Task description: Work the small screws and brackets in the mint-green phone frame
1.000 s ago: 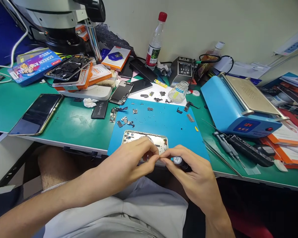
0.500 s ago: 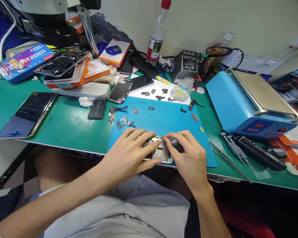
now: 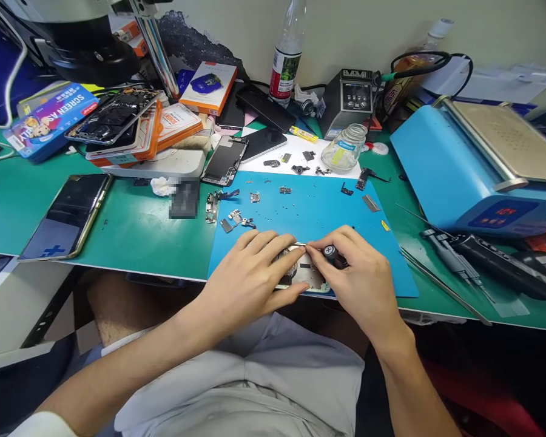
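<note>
A silver phone frame [image 3: 306,274] lies at the near edge of the blue work mat [image 3: 318,209]. My left hand [image 3: 250,270] lies flat over its left part, fingers pressing it down. My right hand [image 3: 361,276] is closed around a small black screwdriver [image 3: 333,254], its cap with a cross mark facing up. The tip is hidden between my fingertips above the frame. Several tiny screws and small phone parts [image 3: 234,217] lie scattered on the mat beyond my hands.
A blue heating machine [image 3: 473,176] stands at right, with tweezers and tools [image 3: 455,264] in front of it. A glass jar [image 3: 343,155], soldering station [image 3: 350,103] and bottle [image 3: 286,64] stand at the back. Phones [image 3: 68,215], boxes and a microscope base [image 3: 95,54] crowd the left.
Both hands came down from just above the table edge onto the phone frame. The left hand went from pinching to lying flat on the frame. The view shifted slightly.
</note>
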The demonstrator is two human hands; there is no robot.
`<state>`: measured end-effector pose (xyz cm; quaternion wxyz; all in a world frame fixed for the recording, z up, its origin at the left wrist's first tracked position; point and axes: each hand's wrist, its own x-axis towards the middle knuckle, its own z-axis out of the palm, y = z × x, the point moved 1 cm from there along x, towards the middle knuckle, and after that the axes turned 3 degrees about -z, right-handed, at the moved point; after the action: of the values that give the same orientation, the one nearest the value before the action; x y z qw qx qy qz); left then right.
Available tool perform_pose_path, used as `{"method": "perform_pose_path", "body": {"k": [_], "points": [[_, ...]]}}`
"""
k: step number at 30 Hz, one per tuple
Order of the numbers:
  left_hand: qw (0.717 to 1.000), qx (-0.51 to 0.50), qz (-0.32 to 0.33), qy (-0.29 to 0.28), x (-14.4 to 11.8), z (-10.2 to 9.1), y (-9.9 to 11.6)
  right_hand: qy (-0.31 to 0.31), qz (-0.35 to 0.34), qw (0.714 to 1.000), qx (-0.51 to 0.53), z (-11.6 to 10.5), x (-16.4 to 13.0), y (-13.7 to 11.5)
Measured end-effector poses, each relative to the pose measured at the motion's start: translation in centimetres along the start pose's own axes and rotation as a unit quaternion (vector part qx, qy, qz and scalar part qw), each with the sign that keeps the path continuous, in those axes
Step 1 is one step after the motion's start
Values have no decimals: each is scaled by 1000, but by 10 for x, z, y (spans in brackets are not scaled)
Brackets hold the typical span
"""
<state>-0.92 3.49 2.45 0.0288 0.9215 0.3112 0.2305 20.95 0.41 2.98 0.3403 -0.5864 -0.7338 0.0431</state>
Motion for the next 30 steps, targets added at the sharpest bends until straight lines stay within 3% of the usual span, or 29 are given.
{"method": "perform_pose_path", "body": {"k": [7, 15, 19, 22, 26, 30], "points": [[1000, 19, 16, -3, -1, -1, 1, -24, 35, 997, 63, -10, 15, 11], [999, 27, 22, -4, -2, 0, 0, -17, 6, 1000, 25, 4, 0, 5], [999, 28, 16, -9, -2, 0, 2, -12, 18, 998, 58, 2, 0, 3], [999, 26, 10, -17, -3, -1, 4, 39, 56, 991, 111, -11, 6, 9], [999, 12, 7, -31, -2, -3, 5, 173, 114, 965, 163, -29, 4, 24], [999, -6, 2, -36, 1, -5, 5, 221, 146, 954, 137, -36, -16, 32]]}}
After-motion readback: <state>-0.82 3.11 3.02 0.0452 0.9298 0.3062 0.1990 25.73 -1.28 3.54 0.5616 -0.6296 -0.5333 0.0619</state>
